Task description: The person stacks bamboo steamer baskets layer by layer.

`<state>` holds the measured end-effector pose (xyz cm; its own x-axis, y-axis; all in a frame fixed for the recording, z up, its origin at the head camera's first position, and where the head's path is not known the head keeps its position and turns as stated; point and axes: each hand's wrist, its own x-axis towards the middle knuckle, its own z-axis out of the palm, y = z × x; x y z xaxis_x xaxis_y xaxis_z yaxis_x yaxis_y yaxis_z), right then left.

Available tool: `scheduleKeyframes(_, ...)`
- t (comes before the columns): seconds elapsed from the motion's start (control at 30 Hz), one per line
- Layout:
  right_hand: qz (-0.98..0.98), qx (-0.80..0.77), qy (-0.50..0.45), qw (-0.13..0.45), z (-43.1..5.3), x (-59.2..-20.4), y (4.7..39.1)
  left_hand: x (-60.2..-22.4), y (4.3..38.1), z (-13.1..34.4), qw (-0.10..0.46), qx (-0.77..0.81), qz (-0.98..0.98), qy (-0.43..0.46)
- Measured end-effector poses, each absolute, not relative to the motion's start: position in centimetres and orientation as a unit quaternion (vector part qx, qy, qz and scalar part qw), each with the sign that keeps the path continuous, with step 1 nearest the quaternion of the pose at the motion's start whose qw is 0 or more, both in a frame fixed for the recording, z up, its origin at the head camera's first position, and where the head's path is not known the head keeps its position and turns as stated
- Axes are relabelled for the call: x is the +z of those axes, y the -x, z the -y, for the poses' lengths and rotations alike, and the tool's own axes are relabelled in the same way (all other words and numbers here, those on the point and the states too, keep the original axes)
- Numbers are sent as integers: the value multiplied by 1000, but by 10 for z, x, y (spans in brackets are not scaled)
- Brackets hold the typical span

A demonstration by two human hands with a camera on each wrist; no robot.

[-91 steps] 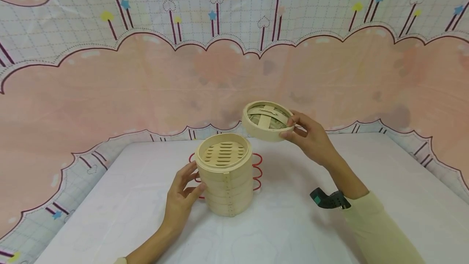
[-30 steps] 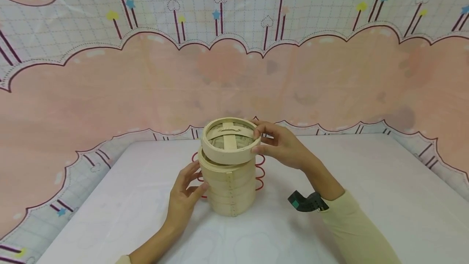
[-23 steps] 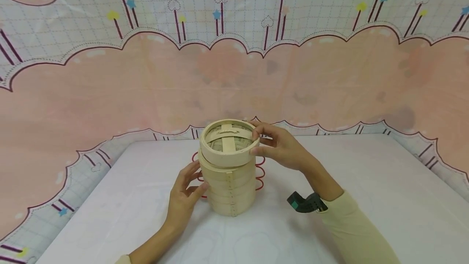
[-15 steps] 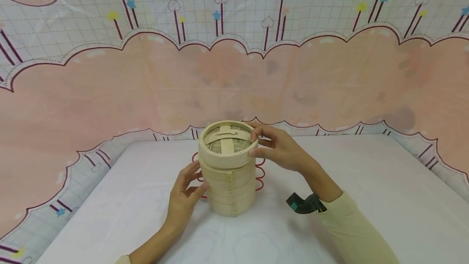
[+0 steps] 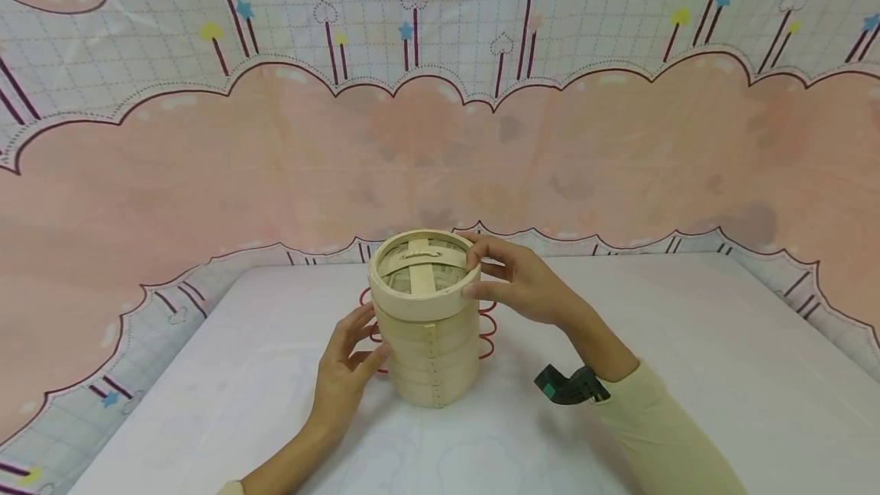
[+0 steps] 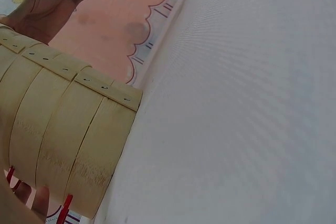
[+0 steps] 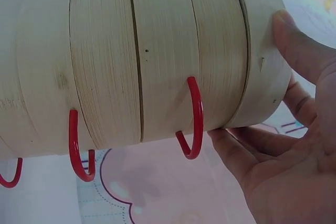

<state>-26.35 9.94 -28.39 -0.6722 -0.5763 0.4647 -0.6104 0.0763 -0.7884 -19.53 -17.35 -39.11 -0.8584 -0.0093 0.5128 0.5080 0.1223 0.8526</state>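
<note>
A stack of round bamboo steamer baskets (image 5: 440, 361) stands upright on the table, with red loop handles (image 7: 197, 119) down its sides. On its top sits the woven bamboo lid (image 5: 421, 277), seated at or just on the upper rim; whether a thin gap is left all round I cannot tell. My right hand (image 5: 525, 285) grips the lid's right edge, thumb in front and fingers over and behind the rim. Around the stack's left side curves my left hand (image 5: 344, 365), thumb at the front, its other fingers partly hidden behind the baskets.
White cloth covers the table (image 5: 584, 449) on both sides of the steamer. Behind it hangs a printed backdrop (image 5: 275, 166) with pink clouds and candles. A dark strap (image 5: 571, 386) is at the right wrist.
My right hand has brought the lid from the upper right, over the open top basket, and lowered it onto the stack, levelling it. The left hand has kept its hold on the stack.
</note>
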Motion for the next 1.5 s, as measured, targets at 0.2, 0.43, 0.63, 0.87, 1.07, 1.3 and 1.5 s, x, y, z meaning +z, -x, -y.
scheduleKeyframes(0.2, 732, 549, -403, 15, -98, -284, 260, -391, 193, 174, 201, -644, 718, 174)
scheduleKeyframes(0.43, 732, 546, -407, 16, -95, -284, 256, -390, 191, 176, 202, -642, 719, 174)
scheduleKeyframes(0.63, 738, 541, -403, 15, -95, -284, 255, -390, 190, 177, 200, -642, 720, 175)
scheduleKeyframes(0.87, 728, 546, -415, 17, -95, -285, 257, -390, 191, 177, 203, -642, 717, 180)
scheduleKeyframes(1.07, 716, 551, -428, 14, -96, -286, 260, -390, 191, 176, 201, -643, 717, 179)
scheduleKeyframes(1.3, 710, 553, -435, 3, -98, -285, 265, -389, 193, 173, 203, -638, 723, 171)
scheduleKeyframes(1.5, 705, 554, -443, -8, -101, -286, 270, -388, 194, 171, 199, -640, 723, 167)
